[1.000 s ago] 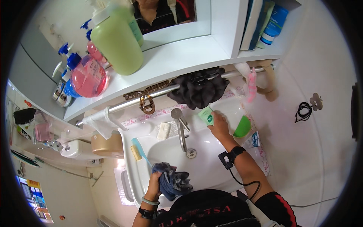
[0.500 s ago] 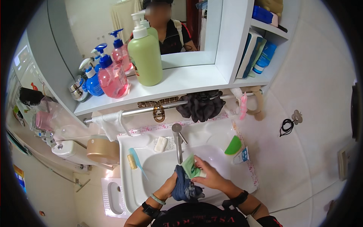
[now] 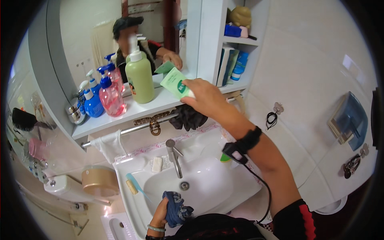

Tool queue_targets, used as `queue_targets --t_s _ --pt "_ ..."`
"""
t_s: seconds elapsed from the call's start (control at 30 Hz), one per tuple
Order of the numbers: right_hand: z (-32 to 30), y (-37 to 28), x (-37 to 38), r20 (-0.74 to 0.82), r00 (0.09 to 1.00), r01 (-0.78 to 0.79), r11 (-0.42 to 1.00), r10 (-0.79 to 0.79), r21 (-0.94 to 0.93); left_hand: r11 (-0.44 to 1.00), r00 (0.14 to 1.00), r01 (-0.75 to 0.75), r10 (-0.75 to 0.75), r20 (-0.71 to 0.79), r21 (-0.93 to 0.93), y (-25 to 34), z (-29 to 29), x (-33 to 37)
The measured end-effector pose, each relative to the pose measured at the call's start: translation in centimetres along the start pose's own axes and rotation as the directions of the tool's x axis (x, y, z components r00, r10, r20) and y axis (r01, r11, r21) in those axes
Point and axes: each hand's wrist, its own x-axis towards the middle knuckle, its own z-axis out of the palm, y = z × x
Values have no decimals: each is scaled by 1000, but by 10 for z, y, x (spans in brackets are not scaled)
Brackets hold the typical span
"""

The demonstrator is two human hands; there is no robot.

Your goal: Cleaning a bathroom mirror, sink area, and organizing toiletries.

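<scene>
My right hand [image 3: 206, 96] is raised to the shelf below the mirror. Its fingers are closed around a pale green squeeze tube [image 3: 174, 83] with a darker green patch and a white end. The tube is just to the right of the green pump bottle [image 3: 139, 78]; I cannot tell whether it touches the shelf. Low over the front of the washbasin [image 3: 208, 188], my left hand [image 3: 159, 212] grips a bunched dark blue cloth [image 3: 176, 209]. The cloth's folds partly hide those fingers.
Pink and blue pump bottles [image 3: 111, 98] line the white shelf [image 3: 160, 106]. Beneath it, a rail [image 3: 130, 129] carries a white cloth and a dark bath puff [image 3: 190, 117]. A tap [image 3: 174, 158] rises over the basin; soap [image 3: 157, 164] and a blue comb [image 3: 138, 184] lie on its rim.
My right hand has carried the tube from beside the cloth up to the shelf. My left hand keeps hold of the cloth over the basin. The view has shifted toward the right.
</scene>
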Motion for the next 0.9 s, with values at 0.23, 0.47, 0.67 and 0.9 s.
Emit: queue_targets --t_s 0.23,0.47,0.67,0.9 --pt "7 11 13 -70 997 27 989 -38 -148 996 994 -80 76 -79 -44 4 -19 -22" --pt "-2 -58 -44 -324 899 297 954 -295 -47 993 996 -74 78 -41 87 22 -3 -17" --pt "-15 12 -108 -252 966 84 992 -56 99 993 1000 -2 1 7 122 26 -3 -9" --pt "-73 98 -50 -372 886 -152 932 276 330 974 957 -162 194 -217 156 14 -53 -26"
